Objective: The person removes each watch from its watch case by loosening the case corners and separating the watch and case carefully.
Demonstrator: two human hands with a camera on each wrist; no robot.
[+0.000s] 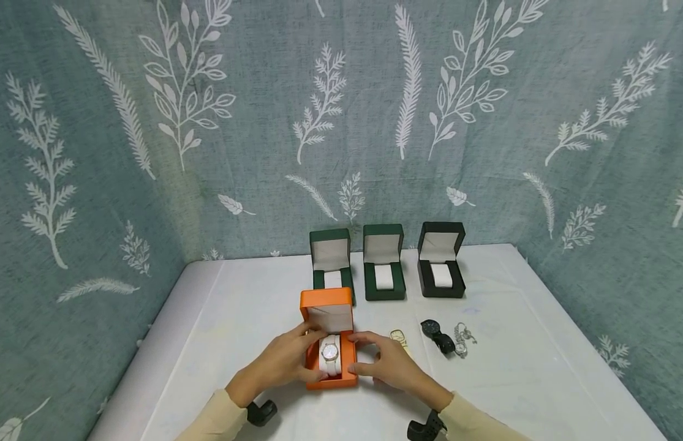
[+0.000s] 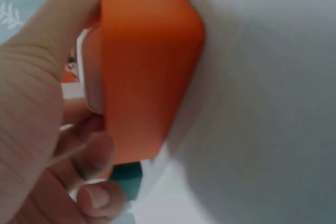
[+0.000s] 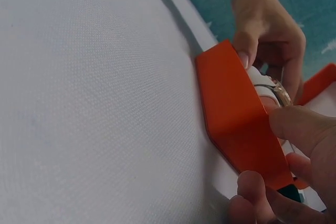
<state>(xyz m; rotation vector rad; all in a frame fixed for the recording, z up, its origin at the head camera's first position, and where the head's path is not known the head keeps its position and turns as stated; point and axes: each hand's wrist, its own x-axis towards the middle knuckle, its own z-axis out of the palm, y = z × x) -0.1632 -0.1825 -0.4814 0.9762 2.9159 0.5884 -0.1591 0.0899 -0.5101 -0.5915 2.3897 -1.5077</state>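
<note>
An orange watch box (image 1: 332, 384) stands on the table with its lid raised. Inside it sits a white-strapped wristwatch (image 1: 329, 354) with a gold-toned case, wrapped round a cushion. My left hand (image 1: 286, 357) holds the box from its left side, the thumb at the front rim beside the watch. On the opposite side, my right hand (image 1: 389, 361) grips the right wall with thumb and fingers. In the right wrist view the thumb rests on the rim of the box (image 3: 231, 98). The left wrist view shows curled left fingers (image 2: 97, 153) next to the box wall (image 2: 142, 87).
Two green watch boxes (image 1: 384, 293) and a black one (image 1: 442, 291) stand with lids up at the back, white cushions inside. Right of my hands lie a gold watch (image 1: 398, 336), a black watch (image 1: 437, 337) and a silver watch (image 1: 461, 343) on the white table (image 1: 253, 294).
</note>
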